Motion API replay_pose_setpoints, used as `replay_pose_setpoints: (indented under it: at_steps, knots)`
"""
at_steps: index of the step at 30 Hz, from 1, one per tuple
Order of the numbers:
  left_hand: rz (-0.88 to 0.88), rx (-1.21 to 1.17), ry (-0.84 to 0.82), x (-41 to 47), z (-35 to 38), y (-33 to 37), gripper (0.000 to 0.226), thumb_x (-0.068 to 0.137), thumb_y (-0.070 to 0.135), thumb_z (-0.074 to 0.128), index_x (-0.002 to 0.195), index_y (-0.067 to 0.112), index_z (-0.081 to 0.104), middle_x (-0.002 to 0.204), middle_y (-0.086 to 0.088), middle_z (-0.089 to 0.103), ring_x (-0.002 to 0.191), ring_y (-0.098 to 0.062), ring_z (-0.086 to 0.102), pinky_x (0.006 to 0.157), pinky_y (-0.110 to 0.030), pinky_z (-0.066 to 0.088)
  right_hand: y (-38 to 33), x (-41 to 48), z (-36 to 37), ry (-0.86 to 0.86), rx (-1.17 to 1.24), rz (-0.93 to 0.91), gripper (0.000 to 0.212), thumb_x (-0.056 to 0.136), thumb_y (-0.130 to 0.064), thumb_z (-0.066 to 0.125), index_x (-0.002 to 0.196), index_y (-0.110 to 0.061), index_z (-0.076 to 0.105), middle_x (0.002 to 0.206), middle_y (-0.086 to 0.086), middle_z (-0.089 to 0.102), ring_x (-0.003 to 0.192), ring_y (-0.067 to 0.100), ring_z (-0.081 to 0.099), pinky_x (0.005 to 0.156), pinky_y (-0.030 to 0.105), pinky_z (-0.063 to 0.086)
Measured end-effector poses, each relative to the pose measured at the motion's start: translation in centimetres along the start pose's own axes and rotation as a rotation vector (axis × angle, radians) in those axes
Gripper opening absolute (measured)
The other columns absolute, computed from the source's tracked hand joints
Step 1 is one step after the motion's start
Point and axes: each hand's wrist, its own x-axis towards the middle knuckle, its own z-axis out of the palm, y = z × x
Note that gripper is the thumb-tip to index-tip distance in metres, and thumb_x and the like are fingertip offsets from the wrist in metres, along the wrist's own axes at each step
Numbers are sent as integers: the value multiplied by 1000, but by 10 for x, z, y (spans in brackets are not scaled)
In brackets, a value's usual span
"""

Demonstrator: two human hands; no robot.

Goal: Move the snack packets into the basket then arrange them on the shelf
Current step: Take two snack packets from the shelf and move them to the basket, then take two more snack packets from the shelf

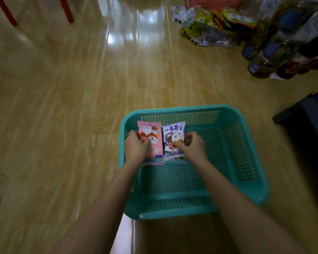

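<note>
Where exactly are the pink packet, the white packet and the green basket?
pink packet (153, 129): head view, upper printed face.
white packet (173, 133): head view, upper printed face.
green basket (182, 108): head view, far rim.

Basket (175, 108) sitting on the floor (62, 107), near and centre, left packet (153, 133) and right packet (174, 137) lying side by side in its far left part, pile of packets (207, 26) lying far right, bottles (270, 52) standing right of it.
</note>
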Motion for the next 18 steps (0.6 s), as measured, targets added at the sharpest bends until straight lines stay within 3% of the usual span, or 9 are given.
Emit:
replay_pose_setpoints:
  at_steps: [4,9,14,18]
  knots:
    - [106,343,34,-1,6,6,34,87,20,56,111,-1,45,119,-20,53,109,-36,53,88,-41,42,1,0,2,72,-295,2,40,79,-49,64,90,-15,47,97,2,50,91,22,50,69,29,34]
    - [298,525,34,-20,-23,19,31,87,16,51,113,0,42,120,-17,45,109,-33,49,87,-40,42,-11,-24,-30,37,-350,-36,37,83,-47,60,99,-16,53,111,4,52,102,23,51,77,32,43]
    - [409,571,-45,-88,-137,98,19,91,22,45,95,7,55,96,-15,65,87,-35,60,72,-44,50,-86,-109,-160,90,-264,-92,23,89,-27,56,108,-16,58,116,2,58,98,23,59,83,35,48]
    - [496,692,-48,-181,-257,223,20,91,25,45,98,11,58,100,-10,66,93,-32,61,70,-36,48,-188,-207,-303,142,-264,-115,24,90,-22,54,112,-16,58,116,2,60,97,23,59,80,37,50]
